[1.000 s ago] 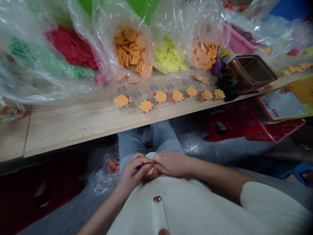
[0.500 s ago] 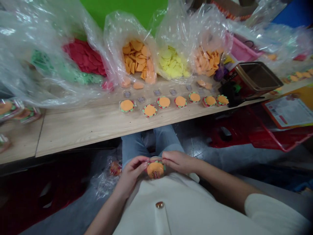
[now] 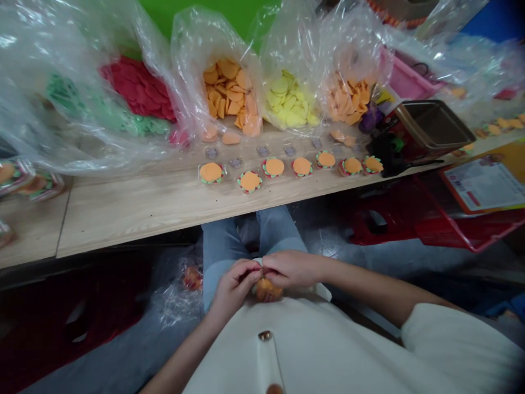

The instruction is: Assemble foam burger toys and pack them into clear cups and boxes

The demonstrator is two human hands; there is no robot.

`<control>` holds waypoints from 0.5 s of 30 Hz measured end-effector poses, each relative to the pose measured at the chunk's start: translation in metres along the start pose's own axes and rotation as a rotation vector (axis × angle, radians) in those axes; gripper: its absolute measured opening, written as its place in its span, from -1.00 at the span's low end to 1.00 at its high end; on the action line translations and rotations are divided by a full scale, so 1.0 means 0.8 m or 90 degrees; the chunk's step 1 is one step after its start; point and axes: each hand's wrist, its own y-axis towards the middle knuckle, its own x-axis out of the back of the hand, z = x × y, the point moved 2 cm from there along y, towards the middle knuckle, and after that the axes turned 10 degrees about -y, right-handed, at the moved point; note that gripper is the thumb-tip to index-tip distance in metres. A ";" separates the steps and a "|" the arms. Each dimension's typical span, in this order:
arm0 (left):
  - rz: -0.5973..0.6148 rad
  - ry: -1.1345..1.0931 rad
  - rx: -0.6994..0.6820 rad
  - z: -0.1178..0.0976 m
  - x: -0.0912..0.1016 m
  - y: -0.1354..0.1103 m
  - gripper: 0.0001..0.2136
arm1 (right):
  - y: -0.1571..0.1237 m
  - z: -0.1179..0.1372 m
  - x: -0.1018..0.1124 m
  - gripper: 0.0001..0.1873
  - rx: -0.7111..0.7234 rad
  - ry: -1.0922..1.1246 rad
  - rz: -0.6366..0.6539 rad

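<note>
My left hand and my right hand meet in my lap, both pinched on a small orange burger-shaped foam piece that shows partly below the fingers. Fingertips of both hands touch above it. A row of several finished orange burger pieces lies along the front of the wooden table, well beyond my hands.
Clear plastic bags of foam discs stand at the back: red, green, orange, yellow, light orange. A dark metal tray sits right. A red crate and a small bag lie below the table.
The burger piece, held face-up between my fingertips half a second ago, is now tilted and mostly covered as both hands closed together over it.
</note>
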 end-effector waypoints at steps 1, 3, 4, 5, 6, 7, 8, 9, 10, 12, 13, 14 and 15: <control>0.011 0.021 -0.016 -0.001 -0.001 0.000 -0.85 | -0.001 0.002 -0.001 -0.93 0.004 0.007 -0.009; 0.022 0.034 -0.025 -0.004 -0.002 0.002 -0.85 | -0.003 0.002 -0.003 -0.93 0.020 0.024 -0.021; 0.021 0.024 -0.012 -0.005 -0.001 0.005 -0.85 | -0.003 -0.001 -0.003 -0.93 0.024 0.037 -0.031; 0.015 -0.001 0.012 -0.005 0.000 0.009 -0.84 | -0.003 -0.006 -0.004 -0.92 0.015 0.060 -0.049; 0.005 -0.047 0.046 -0.004 0.001 0.014 -0.82 | -0.003 -0.014 -0.004 -0.88 -0.004 0.100 -0.069; -0.004 -0.115 0.085 -0.004 0.003 0.020 -0.79 | -0.003 -0.024 -0.004 -0.83 -0.039 0.159 -0.097; -0.005 -0.200 0.128 -0.004 0.004 0.027 -0.73 | -0.003 -0.035 -0.004 -0.78 -0.086 0.235 -0.134; 0.007 -0.292 0.172 -0.005 0.004 0.033 -0.66 | -0.003 -0.046 -0.002 -0.73 -0.137 0.321 -0.180; 0.026 -0.380 0.205 -0.008 0.003 0.040 -0.59 | -0.004 -0.056 0.000 -0.69 -0.177 0.402 -0.226; 0.061 -0.495 0.233 -0.019 -0.002 0.055 -0.54 | -0.005 -0.072 0.006 -0.63 -0.209 0.516 -0.302; 0.063 -0.514 0.227 -0.027 -0.006 0.064 -0.55 | -0.006 -0.077 0.010 -0.61 -0.209 0.556 -0.344; 0.053 -0.516 0.213 -0.036 -0.010 0.073 -0.56 | -0.007 -0.081 0.013 -0.59 -0.208 0.598 -0.388; 0.033 -0.513 0.193 -0.045 -0.015 0.083 -0.59 | -0.009 -0.084 0.016 -0.58 -0.216 0.647 -0.441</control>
